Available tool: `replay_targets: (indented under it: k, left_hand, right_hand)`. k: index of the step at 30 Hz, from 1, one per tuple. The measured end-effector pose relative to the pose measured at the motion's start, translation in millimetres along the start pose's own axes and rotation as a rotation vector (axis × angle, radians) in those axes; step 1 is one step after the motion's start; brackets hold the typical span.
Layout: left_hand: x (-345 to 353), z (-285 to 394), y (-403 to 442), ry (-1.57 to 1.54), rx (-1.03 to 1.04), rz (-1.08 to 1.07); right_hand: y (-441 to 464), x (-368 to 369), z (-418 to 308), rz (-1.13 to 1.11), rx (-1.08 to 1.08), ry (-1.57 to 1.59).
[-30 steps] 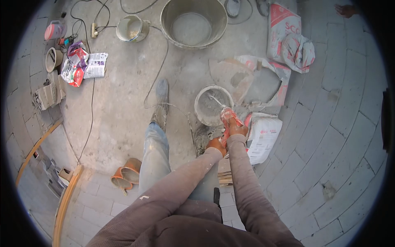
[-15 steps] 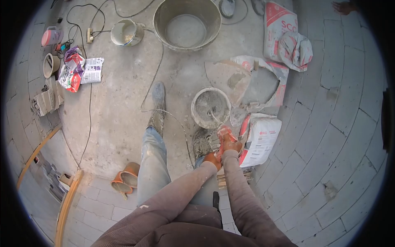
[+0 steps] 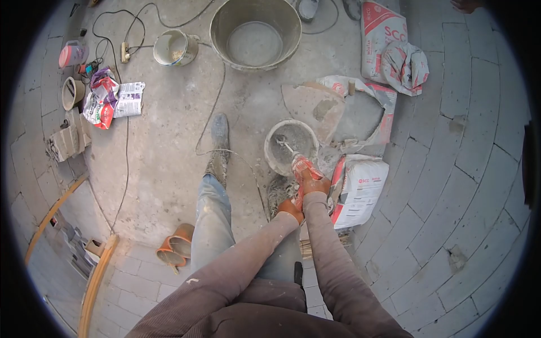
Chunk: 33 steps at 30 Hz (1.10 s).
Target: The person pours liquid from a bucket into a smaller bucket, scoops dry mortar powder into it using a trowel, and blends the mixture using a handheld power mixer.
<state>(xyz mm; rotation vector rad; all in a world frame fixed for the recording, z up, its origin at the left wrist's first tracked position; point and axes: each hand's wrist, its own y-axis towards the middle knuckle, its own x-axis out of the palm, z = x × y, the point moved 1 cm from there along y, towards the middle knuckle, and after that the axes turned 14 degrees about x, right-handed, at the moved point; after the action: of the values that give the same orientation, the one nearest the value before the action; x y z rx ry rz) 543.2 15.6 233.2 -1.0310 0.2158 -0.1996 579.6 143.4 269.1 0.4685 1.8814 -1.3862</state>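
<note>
A red, mortar-smeared power drill (image 3: 302,164) is in both of my hands, tilted over a round bucket (image 3: 269,153). My right hand (image 3: 316,183) wraps its upper body. My left hand (image 3: 291,210) is closed around the rear end, nearer to me. From the drill's front a mixing paddle (image 3: 287,146) reaches down into grey wet mortar (image 3: 297,135) inside the bucket. The paddle's lower end is partly sunk in the mix, left of the bucket's middle. My right boot (image 3: 277,194) stands close against the bucket's near side.
A large tub (image 3: 215,48) and a smaller pail (image 3: 160,52) stand ahead. Mortar bags (image 3: 363,188) lie to the right, beside a torn bag (image 3: 389,115). A power cord (image 3: 248,164) crosses the floor by my feet. Another person's hand (image 3: 466,5) shows at top right.
The drill's front and the paddle have swung left and away from me within the bucket, my right hand moving with them. The other person's hand has shifted up toward the view's edge.
</note>
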Motion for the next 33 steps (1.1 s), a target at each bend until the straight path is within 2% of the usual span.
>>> replay_targets:
  k: [3, 5, 9, 14, 20, 22, 24, 27, 28, 30, 33]
  left_hand:
    - [-14, 27, -1, -0.061, 0.120, -0.048]
    - [-9, 31, 0, -0.036, 0.103, -0.003]
    - [1, 26, 2, 0.022, 0.149, 0.055]
    - [12, 15, 3, 0.001, 0.140, 0.001]
    - [17, 11, 1, 0.089, 0.121, -0.116]
    - [20, 6, 1, 0.105, 0.130, -0.115]
    - [24, 3, -1, 0.056, 0.031, -0.217]
    - [24, -1, -14, 0.122, 0.014, -0.179]
    - [24, -6, -18, 0.120, 0.012, -0.188]
    - [23, -19, -28, 0.110, 0.019, -0.080]
    - [11, -28, -32, 0.018, -0.035, -0.094]
  right_hand:
    - [20, -5, -2, -0.080, 0.002, -0.029]
    - [28, -6, 5, -0.101, 0.034, -0.070]
    - [13, -19, 0, -0.040, 0.011, 0.034]
    - [19, -21, 17, 0.007, -0.001, 0.056]
    - [41, -14, 51, -0.067, -0.052, 0.256]
    - [32, -11, 50, -0.242, -0.024, 0.520]
    - [27, -7, 51, -0.227, -0.014, 0.511]
    - [59, 6, 90, -0.197, 0.009, 0.477]
    - [56, 9, 95, -0.359, 0.090, 0.790]
    - [33, 8, 89, -0.212, 0.056, 0.536]
    - [14, 12, 86, 0.061, -0.068, -0.013]
